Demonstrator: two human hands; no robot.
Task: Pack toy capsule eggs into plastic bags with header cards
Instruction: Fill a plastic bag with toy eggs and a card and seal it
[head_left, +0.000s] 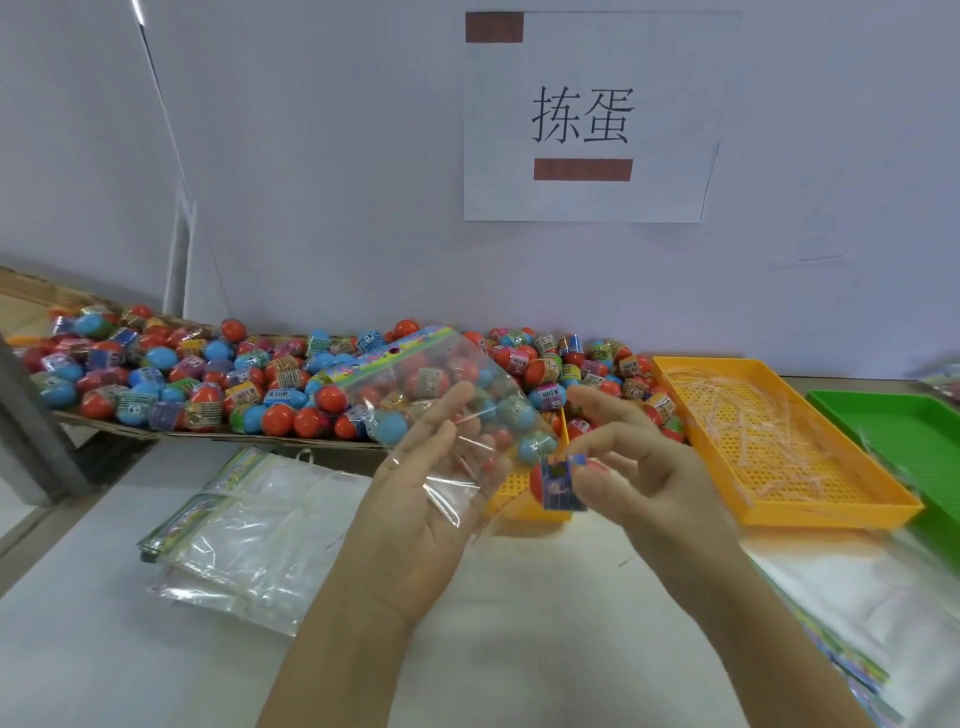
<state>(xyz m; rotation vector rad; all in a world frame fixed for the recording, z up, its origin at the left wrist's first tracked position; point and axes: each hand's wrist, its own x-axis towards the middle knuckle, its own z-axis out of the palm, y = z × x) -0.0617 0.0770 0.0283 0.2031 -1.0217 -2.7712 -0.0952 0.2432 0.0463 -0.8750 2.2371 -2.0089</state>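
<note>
Two bare arms reach up from the near edge. The right hand (639, 467) has its grip closed tight on one egg (561, 480), red with a blue label, held right at the near end of a clear bag (441, 395). The left hand (431, 499) is behind that bag with its fingers straight. I cannot tell if the thumb nips the film. The header card (384, 358) is at the bag's far end.

This egg is not in the bag yet. Eggs show through the film, but I cannot tell if any are inside. I think the job has lots left. A big heap of loose eggs (208, 379) fills the cardboard tray (104, 423) at the far left and middle, and a stack of empty bags (244, 525) waits at the near left.

Room to move is best near the person, on the white worktop (545, 597). A small yellow tray (511, 491) sits just under the egg. A yellow tray (831, 514) is close on the right, and a green tray (883, 421) is beyond it. The cardboard edge is just past the hands.
</note>
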